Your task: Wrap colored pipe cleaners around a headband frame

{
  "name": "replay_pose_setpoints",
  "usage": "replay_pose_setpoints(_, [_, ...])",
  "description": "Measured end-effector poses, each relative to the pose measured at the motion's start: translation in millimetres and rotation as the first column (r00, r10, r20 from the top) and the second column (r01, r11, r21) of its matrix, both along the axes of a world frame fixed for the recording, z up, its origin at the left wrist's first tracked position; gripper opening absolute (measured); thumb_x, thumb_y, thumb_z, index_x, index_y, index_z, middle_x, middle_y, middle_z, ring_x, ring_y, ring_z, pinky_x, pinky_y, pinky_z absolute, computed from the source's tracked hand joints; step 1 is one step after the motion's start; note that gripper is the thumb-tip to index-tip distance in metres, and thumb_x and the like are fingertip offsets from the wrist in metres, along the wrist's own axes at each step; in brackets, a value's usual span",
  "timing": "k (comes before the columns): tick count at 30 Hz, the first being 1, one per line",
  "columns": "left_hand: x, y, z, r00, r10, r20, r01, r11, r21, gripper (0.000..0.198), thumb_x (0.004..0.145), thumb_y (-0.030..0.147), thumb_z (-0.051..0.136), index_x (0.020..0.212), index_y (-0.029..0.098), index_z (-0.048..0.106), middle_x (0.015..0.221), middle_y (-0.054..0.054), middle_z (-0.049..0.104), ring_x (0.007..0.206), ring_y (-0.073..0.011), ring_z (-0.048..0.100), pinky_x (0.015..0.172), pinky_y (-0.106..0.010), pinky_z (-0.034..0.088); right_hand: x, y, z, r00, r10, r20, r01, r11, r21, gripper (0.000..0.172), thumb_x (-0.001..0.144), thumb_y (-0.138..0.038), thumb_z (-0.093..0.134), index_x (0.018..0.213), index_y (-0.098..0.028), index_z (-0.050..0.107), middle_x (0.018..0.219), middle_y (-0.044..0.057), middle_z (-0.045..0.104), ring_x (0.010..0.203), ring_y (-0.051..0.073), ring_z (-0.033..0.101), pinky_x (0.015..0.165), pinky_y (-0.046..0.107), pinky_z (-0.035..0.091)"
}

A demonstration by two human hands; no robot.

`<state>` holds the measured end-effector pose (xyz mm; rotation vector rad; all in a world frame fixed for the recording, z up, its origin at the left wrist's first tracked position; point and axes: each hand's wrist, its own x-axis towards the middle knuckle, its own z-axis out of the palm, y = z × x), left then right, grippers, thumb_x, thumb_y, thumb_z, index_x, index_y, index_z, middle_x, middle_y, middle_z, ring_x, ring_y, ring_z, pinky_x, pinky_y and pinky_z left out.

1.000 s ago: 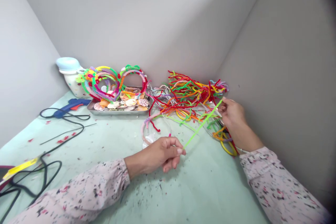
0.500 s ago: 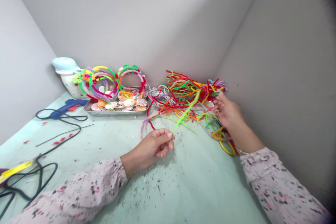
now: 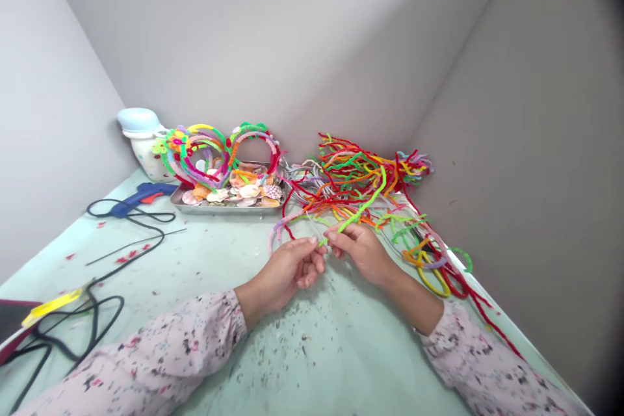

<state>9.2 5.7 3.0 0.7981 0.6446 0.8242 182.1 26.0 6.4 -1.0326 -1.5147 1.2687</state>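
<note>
A bright green pipe cleaner [image 3: 366, 209] stretches up and to the right from between my two hands, its far end bent over. My left hand [image 3: 287, 271] pinches its lower end between thumb and forefinger, other fingers curled. Close beside it, my right hand [image 3: 363, 250] is closed on the same pipe cleaner a little farther along, the fingertips almost touching those of the left. Behind the hands lies a tangled heap of colourful pipe cleaners [image 3: 351, 169], mostly red, orange and green. A pink and lilac curved strip [image 3: 273, 234] lies just behind my left hand.
Headbands wrapped in pipe cleaners [image 3: 197, 156] stand in a metal tray [image 3: 229, 209] of seashells. Left of it are a white jar with a blue lid [image 3: 141, 136], a blue glue gun [image 3: 139, 198] and a looping black cord [image 3: 156, 237]. Grey walls enclose the back and right.
My right hand has come from the heap on the right down to beside my left hand and closed on the green pipe cleaner. The view has shifted slightly.
</note>
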Motion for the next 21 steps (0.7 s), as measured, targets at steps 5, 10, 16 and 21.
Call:
replay_pose_setpoints(5, [2,-2,-0.2,0.996,0.071,-0.057,-0.069,0.997,0.037,0.019,0.084,0.030,0.056,0.076,0.014,0.055,0.056,0.003,0.055,0.035,-0.0021,0.042,0.033,-0.015,0.021,-2,1,-6.2,0.997,-0.073,0.026,0.071,0.995,0.065,0.026,0.079,-0.042,0.063,0.083,-0.017,0.067,0.056,-0.003,0.056,0.053,0.011,0.052,0.054,0.024,0.043])
replay_pose_setpoints(10, [2,-4,1.9,0.990,0.090,-0.106,-0.088,0.996,0.027,0.013,0.080,0.026,0.054,0.073,0.016,0.051,0.052,0.004,0.053,0.033,-0.0029,0.041,0.032,-0.015,0.019,-3,-4,-8.1,1.000,-0.030,0.005,0.029,0.990,0.140,0.023,0.079,-0.039,0.063,0.084,-0.017,0.067,0.059,-0.003,0.058,0.054,0.011,0.054,0.054,0.024,0.045])
replay_pose_setpoints(16, [3,-6,4.4,0.956,0.178,-0.234,-0.143,0.976,0.161,0.017,0.079,0.026,0.048,0.065,0.017,0.048,0.045,0.006,0.047,0.031,-0.0037,0.034,0.032,-0.016,0.021,-7,-8,-11.7,0.995,-0.079,0.056,0.063,0.965,0.253,0.017,0.078,-0.034,0.065,0.082,-0.018,0.069,0.076,0.001,0.064,0.057,0.011,0.056,0.053,0.023,0.045])
replay_pose_setpoints(21, [2,-8,4.4,0.895,0.270,-0.355,-0.156,0.935,0.318,0.019,0.080,0.027,0.046,0.064,0.018,0.045,0.045,0.007,0.044,0.033,-0.0043,0.032,0.033,-0.016,0.023,-8,-9,-10.0,0.987,-0.115,0.109,0.078,0.950,0.303,0.017,0.079,-0.034,0.064,0.077,-0.018,0.070,0.076,0.003,0.065,0.059,0.012,0.057,0.054,0.023,0.045])
